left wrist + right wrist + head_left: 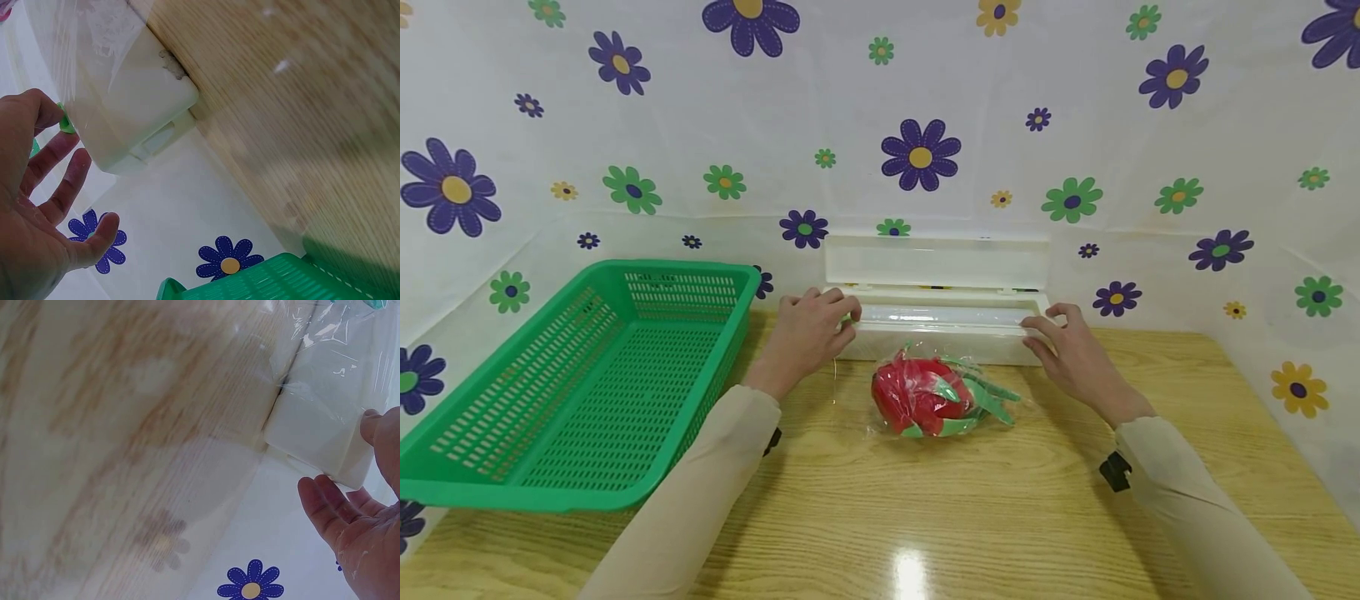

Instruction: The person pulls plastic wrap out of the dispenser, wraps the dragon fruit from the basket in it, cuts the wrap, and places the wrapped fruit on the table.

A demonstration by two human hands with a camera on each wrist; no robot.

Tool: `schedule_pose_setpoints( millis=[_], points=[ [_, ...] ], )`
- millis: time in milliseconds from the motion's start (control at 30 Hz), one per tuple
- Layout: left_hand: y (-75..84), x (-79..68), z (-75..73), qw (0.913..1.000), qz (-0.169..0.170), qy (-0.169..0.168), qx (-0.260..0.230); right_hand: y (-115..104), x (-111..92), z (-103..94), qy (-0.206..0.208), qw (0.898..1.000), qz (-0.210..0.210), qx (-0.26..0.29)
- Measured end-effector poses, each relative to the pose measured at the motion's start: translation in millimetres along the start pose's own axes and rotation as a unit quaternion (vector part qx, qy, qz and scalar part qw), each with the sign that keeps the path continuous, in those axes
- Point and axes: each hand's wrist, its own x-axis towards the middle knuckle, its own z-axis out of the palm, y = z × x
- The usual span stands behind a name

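A long white cling film box [936, 346] stands at the back of the table, lid [936, 261] raised, with a roll of clear film [940, 315] inside. My left hand [805, 333] is at the box's left end. In the left wrist view its fingertips pinch a small green slider [66, 123] at the box edge. My right hand [1071, 358] holds the right end, thumb against the box and fingers around its end. Before the box lies a red dragon fruit [917, 396] with green scales, under clear film [868, 417] that reaches back to the box.
A green plastic basket [696, 417] stands on the left of the wooden table [970, 517]. Behind the box hangs a white flower-patterned cloth [850, 100], which also covers the sides.
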Motion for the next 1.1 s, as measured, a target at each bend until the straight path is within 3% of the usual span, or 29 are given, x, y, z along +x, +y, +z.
schedule_pose_setpoints(
  millis=[1100],
  points=[
    [-4.6, -4.3, -1.5, 1.0000, -0.006, 0.007, -0.001, 0.8, -0.6, 1.1, 0.002, 1.000, 0.001, 0.002]
  ],
)
